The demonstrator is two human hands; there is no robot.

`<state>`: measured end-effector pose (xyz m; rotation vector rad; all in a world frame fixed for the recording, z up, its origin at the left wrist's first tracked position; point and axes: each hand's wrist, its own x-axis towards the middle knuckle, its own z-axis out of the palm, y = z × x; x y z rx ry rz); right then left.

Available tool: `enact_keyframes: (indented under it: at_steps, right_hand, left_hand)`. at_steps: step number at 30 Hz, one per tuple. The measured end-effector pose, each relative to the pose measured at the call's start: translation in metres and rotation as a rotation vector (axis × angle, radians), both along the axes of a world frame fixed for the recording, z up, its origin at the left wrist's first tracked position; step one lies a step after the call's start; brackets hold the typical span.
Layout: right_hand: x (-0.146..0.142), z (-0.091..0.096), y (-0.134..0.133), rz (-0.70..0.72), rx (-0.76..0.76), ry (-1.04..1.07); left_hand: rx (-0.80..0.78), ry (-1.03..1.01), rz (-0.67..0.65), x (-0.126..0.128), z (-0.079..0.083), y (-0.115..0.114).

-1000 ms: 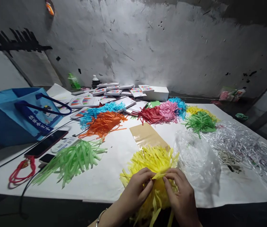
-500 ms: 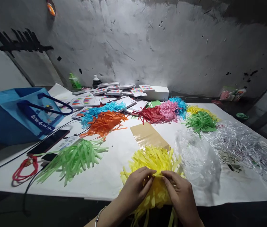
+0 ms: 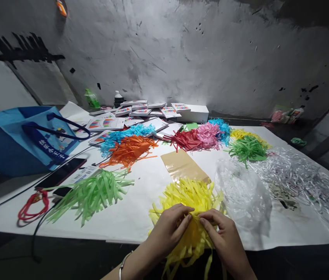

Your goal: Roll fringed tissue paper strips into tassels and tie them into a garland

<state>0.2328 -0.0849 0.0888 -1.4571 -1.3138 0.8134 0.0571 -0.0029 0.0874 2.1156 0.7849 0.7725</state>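
A heap of yellow paper strips (image 3: 189,198) lies at the near edge of the white-covered table (image 3: 141,217), some strips hanging over the edge. My left hand (image 3: 168,229) and my right hand (image 3: 221,235) meet on top of the heap, fingers curled and pinching yellow strips between them. A metal bangle circles my left wrist. A brown sheet (image 3: 182,165) lies just behind the heap.
A light green strip pile (image 3: 93,194) lies left; orange (image 3: 129,149), blue, red (image 3: 183,140), pink and dark green (image 3: 246,147) piles sit farther back. Clear plastic bags (image 3: 242,194) spread at right. A blue tote bag (image 3: 21,136), phone (image 3: 62,173), red cord and stacked card packs are at left and rear.
My hands have dropped slightly onto the yellow heap and drawn closer together. The view has shifted a little; nothing else on the table moved.
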Motion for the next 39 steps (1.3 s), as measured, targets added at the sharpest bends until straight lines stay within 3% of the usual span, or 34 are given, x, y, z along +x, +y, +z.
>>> enact_keyframes:
  at_steps: [7,12,16,18,20,23,26,29,34,39]
  right_hand:
    - [-0.006,-0.007,-0.001,0.004,0.169,-0.144]
    - [-0.007,-0.014,0.002,-0.206,0.478,-0.558]
    - [-0.013,-0.013,0.002,-0.174,0.523,-0.845]
    - [-0.013,-0.010,0.003,-0.136,0.464,-0.795]
    - [-0.010,-0.008,0.005,-0.102,0.314,-0.587]
    - [-0.004,-0.006,0.008,-0.047,0.028,-0.224]
    - [0.000,-0.006,0.010,-0.016,-0.102,0.008]
    - [0.000,-0.008,0.008,-0.049,-0.095,0.054]
    - [0.012,-0.016,0.005,-0.368,0.068,-0.056]
    - [0.052,-0.044,-0.004,-0.789,0.080,0.004]
  left_hand:
    - [-0.081,0.006,-0.001,0.002,-0.002,-0.003]
    - [0.084,0.082,0.027,0.002,-0.007,-0.001]
    - [0.258,0.092,0.039,0.003,-0.015,-0.002]
    - [0.362,0.094,0.044,0.003,-0.019,0.000]
    - [0.463,0.079,0.040,0.002,-0.020,0.003]
    - [0.581,0.054,-0.068,-0.003,-0.019,0.011]
    - [0.573,0.054,-0.176,-0.007,-0.016,0.016]
    - [0.488,0.016,-0.115,-0.010,-0.012,0.016]
    - [0.404,-0.133,-0.036,-0.018,0.003,0.017]
    - [0.061,-0.366,0.165,-0.036,0.026,0.048]
